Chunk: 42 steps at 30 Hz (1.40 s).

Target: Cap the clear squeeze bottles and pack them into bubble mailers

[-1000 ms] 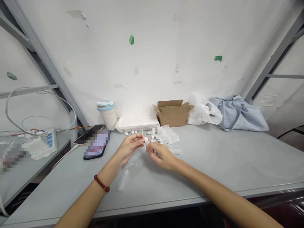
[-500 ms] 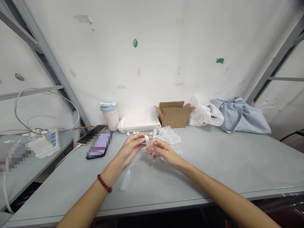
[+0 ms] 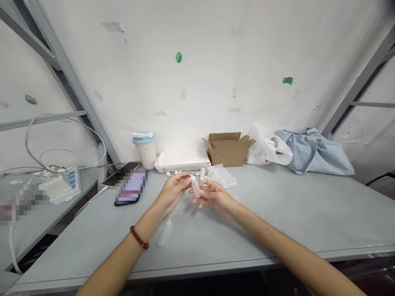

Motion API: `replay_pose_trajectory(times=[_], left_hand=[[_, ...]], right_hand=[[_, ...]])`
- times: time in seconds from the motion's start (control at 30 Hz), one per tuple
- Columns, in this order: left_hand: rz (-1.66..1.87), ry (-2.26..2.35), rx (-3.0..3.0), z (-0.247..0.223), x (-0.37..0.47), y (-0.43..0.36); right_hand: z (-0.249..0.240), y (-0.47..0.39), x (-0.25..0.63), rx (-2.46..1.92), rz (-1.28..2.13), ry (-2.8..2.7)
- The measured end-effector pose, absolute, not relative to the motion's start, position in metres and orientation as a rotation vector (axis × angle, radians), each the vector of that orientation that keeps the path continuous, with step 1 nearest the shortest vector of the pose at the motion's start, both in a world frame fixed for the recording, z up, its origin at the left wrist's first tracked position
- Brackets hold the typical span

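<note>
- While I monitor remotely through the head view, I find the held bottle [image 3: 196, 188] raised over the counter [image 3: 277, 213], between the two hands and touching both.
- Long axis: tilted, white neck end up and toward the left hand [image 3: 173, 190], base down and toward the right hand [image 3: 217, 199].
- Left hand: thumb and forefingers closed at the neck end; I cannot tell exactly how much of the tip they cover.
- Right hand: thumb and index finger clamped on the lower body, remaining fingers spread clear.
- I note a lying bottle [image 3: 165, 233] on the counter, nearer the left hand, neck pointing away from the person and slightly right, its thin tube [image 3: 176, 213] curving right.
- Bottle heap [image 3: 220, 176]: on the counter, beyond the right hand.
</note>
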State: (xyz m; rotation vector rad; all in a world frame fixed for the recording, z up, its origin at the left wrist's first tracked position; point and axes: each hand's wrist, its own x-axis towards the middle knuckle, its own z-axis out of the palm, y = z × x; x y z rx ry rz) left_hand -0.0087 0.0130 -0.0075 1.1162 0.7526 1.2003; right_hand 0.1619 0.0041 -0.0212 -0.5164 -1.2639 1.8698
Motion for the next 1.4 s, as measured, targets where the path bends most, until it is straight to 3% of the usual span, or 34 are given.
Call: replay_pose_trajectory(times=[0.57,0.97,1.4], left_hand=[[1.188,0.845,1.176,-0.004,-0.0094,0.0121],[1.172,0.86,1.297,-0.0069,-0.0079,0.0122],[1.163,0.717,1.204,-0.0068,-0.0098,0.0133]], right_hand=[[-0.0239,0.0033,0.161,-0.545,2.002,-1.134],[-0.0204,-0.0013,0.1584,-0.818,1.813,-1.233],[-0.0267,0.0022,0.162,-0.558,2.052,-1.16]])
